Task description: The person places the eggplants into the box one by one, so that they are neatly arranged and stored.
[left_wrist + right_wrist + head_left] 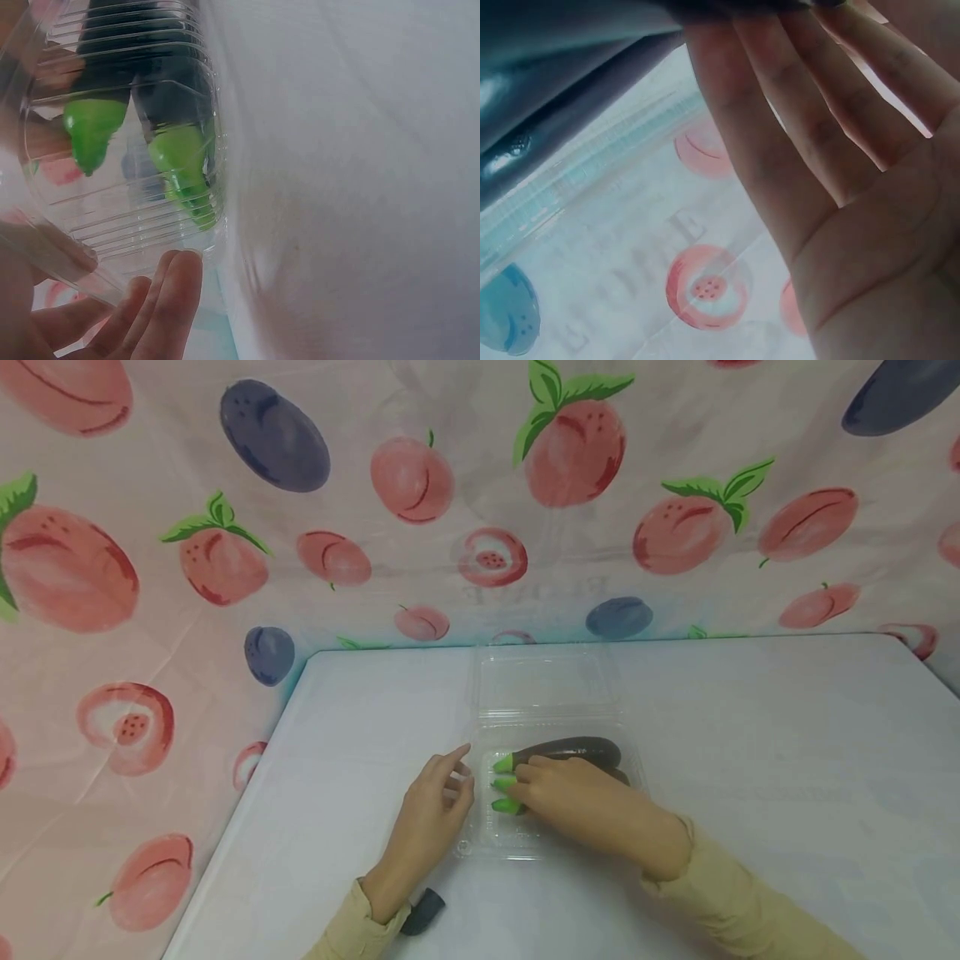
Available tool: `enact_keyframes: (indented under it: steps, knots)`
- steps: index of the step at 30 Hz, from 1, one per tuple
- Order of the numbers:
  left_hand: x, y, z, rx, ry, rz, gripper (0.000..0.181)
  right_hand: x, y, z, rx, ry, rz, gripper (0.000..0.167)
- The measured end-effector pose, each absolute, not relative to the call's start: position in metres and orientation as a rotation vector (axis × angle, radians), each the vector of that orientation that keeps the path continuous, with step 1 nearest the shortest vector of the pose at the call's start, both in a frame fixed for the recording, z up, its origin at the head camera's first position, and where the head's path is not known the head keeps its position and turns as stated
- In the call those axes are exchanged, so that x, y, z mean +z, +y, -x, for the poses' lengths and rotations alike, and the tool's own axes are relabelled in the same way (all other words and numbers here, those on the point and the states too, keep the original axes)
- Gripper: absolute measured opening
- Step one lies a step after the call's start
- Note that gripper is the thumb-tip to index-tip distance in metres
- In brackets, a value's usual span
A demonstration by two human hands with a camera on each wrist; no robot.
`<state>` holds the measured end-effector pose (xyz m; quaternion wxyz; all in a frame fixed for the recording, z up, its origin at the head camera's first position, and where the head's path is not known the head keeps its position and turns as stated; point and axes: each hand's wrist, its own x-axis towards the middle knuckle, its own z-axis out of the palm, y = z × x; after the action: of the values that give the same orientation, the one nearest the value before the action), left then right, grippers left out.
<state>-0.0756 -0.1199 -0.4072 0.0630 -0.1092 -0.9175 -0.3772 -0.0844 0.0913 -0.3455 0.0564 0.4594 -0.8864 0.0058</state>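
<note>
A clear plastic clamshell container [525, 852] lies with its lid folded back on the white table. Inside are dark eggplants [570, 748] with green tips [504, 764] pointing left; the left wrist view shows green tips [95, 127] through the clear wall [135, 244]. My right hand [577, 802] reaches over the container, its fingers on the nearer eggplants. In the right wrist view its fingers [802, 97] are extended, tips at a dark eggplant [577, 67]. My left hand [427, 814] is at the container's left edge, fingers [176, 300] loosely bent and near the wall, holding nothing.
A small black object [423, 912] lies beside my left sleeve near the front of the table [772, 760]. Behind the table and to its left hangs a fruit-patterned cloth [300, 610]. The container's lid [543, 681] extends toward the table's back edge.
</note>
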Motion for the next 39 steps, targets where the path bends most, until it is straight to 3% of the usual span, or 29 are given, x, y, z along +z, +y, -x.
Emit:
enact_keyframes:
  steps: [39]
  knots:
    - [-0.408, -0.12, 0.076, -1.145, -2.767, 0.333, 0.043, -0.355, 0.081, 0.091, 0.065, -2.827, -1.471, 0.016]
